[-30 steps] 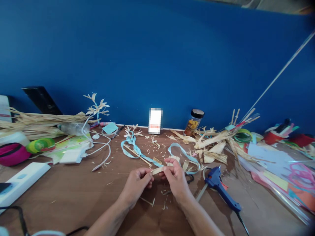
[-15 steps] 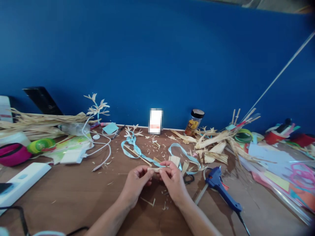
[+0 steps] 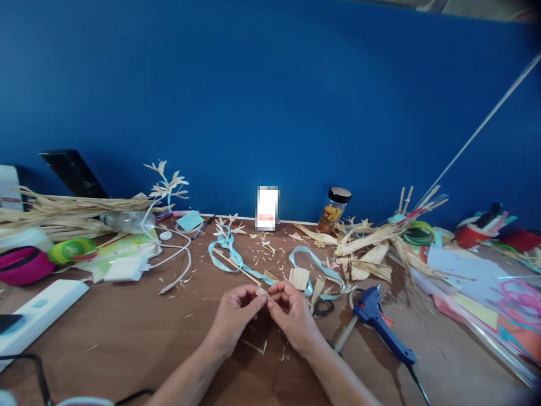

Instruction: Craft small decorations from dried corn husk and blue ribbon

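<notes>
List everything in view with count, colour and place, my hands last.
Husk piece: 1, pale, front centre
Table: 1, brown, below
Wall: 1, blue, behind table
Blurred rectangle: 1, white, back middle
Jar: 1, clear with black lid, back right
Ribbon: count unclear, light blue, mid-table
Husk flowers: at least 2, cream, left of centre
Loose husks: many, tan, both sides
Glue gun: 1, blue, front right
Pen cup: 1, red, far right
Bottle: 1, clear, left
Charger: 1, white, left
Pouch: 1, magenta, far left
Power strip: 1, white, front left
Smaller clutter: uncounted, mixed colours, both sides
Left hand: 1, bare, front centre, fingertips on husk piece
Right hand: 1, bare, beside it, likewise
</notes>
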Tool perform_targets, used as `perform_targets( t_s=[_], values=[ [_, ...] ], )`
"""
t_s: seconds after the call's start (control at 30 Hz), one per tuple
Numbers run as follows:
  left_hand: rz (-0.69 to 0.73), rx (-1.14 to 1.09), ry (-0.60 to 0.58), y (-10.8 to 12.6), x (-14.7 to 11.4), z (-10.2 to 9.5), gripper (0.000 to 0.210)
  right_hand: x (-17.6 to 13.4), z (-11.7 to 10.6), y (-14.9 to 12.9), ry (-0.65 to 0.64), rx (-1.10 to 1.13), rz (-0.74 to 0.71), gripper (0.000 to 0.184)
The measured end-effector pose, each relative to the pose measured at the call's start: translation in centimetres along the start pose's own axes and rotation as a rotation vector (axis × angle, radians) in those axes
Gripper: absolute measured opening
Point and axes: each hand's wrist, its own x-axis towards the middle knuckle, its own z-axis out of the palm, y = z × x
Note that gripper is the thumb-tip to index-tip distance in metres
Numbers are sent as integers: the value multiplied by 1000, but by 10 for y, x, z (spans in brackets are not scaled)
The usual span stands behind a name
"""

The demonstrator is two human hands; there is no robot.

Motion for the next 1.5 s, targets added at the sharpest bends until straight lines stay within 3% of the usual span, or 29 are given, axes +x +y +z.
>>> perform_targets(
  t_s=[0.57,0.73,0.83,1.0,1.23,1.5],
  values=[
    [-39,-191,123,1,1,1,21,1,-1,12,-76,127,82,16],
    [-52,-233,185,5,4,-3,23,1,-7,13,77,-37,-29,14],
    [-48,-123,145,6,3,-3,25,2,-8,10,93,-12,-12,16],
    [-24,13,66,3,0,2,29,1,-6,3,-89,47,51,19],
    [-68,-52,42,3,0,2,25,3,-6,4,-23,132,185,23],
    [-46,-30,-5,2,0,2,20,3,-5,4,-60,31,103,17]
  ],
)
